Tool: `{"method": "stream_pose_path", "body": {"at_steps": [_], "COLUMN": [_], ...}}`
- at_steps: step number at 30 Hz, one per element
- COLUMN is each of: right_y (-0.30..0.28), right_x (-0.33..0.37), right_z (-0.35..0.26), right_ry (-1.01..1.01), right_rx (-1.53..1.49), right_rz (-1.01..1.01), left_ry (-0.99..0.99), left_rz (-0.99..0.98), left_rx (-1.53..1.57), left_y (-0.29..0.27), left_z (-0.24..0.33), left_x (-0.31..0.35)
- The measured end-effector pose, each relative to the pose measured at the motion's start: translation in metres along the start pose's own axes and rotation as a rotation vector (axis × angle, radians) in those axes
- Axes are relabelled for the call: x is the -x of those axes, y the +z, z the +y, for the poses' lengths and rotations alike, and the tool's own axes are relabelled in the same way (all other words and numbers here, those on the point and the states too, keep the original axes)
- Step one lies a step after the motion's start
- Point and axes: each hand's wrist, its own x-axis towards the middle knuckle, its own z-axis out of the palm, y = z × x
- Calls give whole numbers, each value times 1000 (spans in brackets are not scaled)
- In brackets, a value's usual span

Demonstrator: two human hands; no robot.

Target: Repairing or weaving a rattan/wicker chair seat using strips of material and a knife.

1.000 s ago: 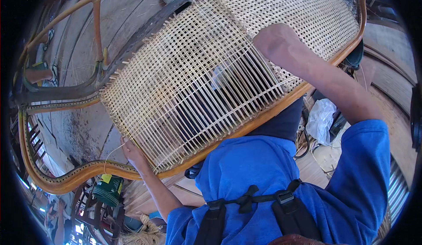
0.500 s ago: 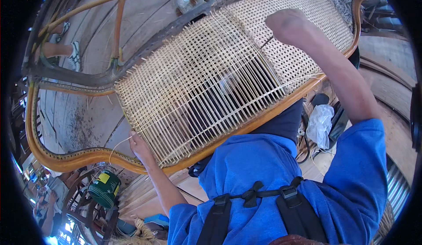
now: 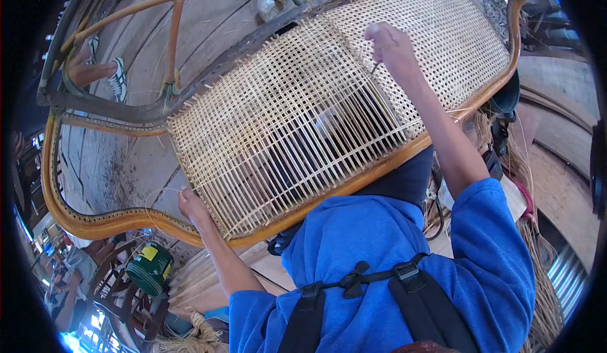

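Across my lap lies a long curved rattan frame (image 3: 329, 196) with a woven cane panel (image 3: 253, 109). The weave is dense at the far side and right; nearer me the strands run mostly one way, with open gaps between. At the panel's left edge my left hand (image 3: 195, 209) pinches a thin cane strand (image 3: 148, 200), which loops out to the left. My right hand (image 3: 393, 50) is closed above the panel's dense right part. Below its fingers a thin dark rod-like tool (image 3: 375, 68) points to the weave; its upper part is hidden in the hand.
Rattan poles (image 3: 172, 33) of the frame rise at the far left. Beyond them are a person's legs (image 3: 95, 73) and shoes. A green bucket (image 3: 149, 269) stands at lower left. Bundles of loose fibre (image 3: 202, 331) lie near me, and boards (image 3: 563, 138) at right.
My right hand has moved slightly left and turned, showing its fingers. My left hand has shifted a little left, with the strand's loop. My body has leaned left.
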Motion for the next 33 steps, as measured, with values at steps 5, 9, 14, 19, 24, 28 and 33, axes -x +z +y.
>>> {"method": "stream_pose_path", "body": {"at_steps": [5, 9, 14, 19, 24, 28, 33], "right_y": [27, 4, -8, -37, -48, -40, -33], "right_x": [7, 11, 11, 10, 5, -2, -7], "right_z": [1, 4, -60, -24, 24, 31, 38], "right_ry": [-129, -46, -776, -359, -238, -247, -199], "right_rx": [-246, -89, -507, -853, -1000, -976, -928], "right_rz": [141, 53, 126, 142, 186, 225, 191], "left_ry": [119, 102, 1015, 1178, 1144, 1152, 1191], "left_rz": [-7, -188, -482, -594, -659, -635, -615], "left_rx": [-247, -674, -112, -288, -460, -550, -592], "left_y": [-13, -21, 113, 202, 224, 230, 233], "left_z": [-8, 107, 193, 233, 242, 240, 247], "left_x": [2, 69, 157, 198, 207, 207, 208]}}
